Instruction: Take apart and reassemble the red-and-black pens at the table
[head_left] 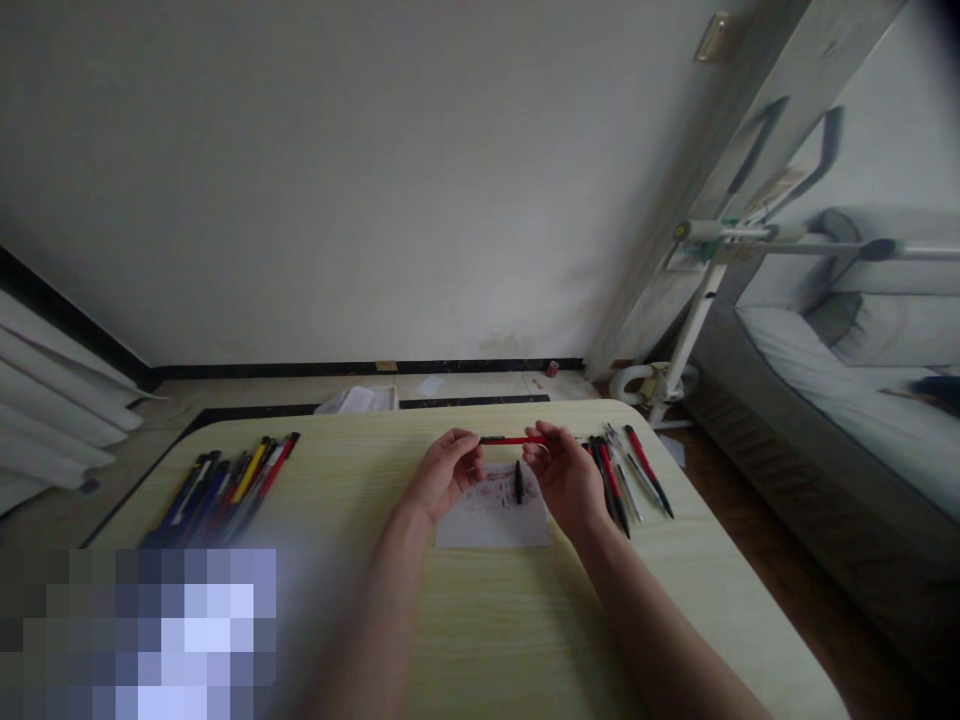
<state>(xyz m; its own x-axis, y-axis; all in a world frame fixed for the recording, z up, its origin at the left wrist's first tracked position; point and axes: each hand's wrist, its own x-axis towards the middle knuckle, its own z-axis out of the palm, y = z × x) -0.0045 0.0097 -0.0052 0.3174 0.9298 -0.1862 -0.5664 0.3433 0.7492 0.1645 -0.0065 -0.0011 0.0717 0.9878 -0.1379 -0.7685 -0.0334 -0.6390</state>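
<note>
Between my two hands a red pen [514, 440] with a black end lies level above the table. My left hand [450, 465] pinches its black end, and the fingers of my right hand [566, 470] close on its other end. Below them, a sheet of white paper [487, 525] with scribbles lies on the table. A small black pen cap or short black piece [518, 482] is over the paper, close to my right hand. Just right of that hand are several red, black and clear pens [634, 475].
The pale wooden table [337, 580] carries a group of several blue, yellow and red pens [232, 485] at left. Behind it, a box with papers [360, 400] sits on the floor by the wall. White exercise equipment [697, 330] and a grey sofa [810, 400] stand at right.
</note>
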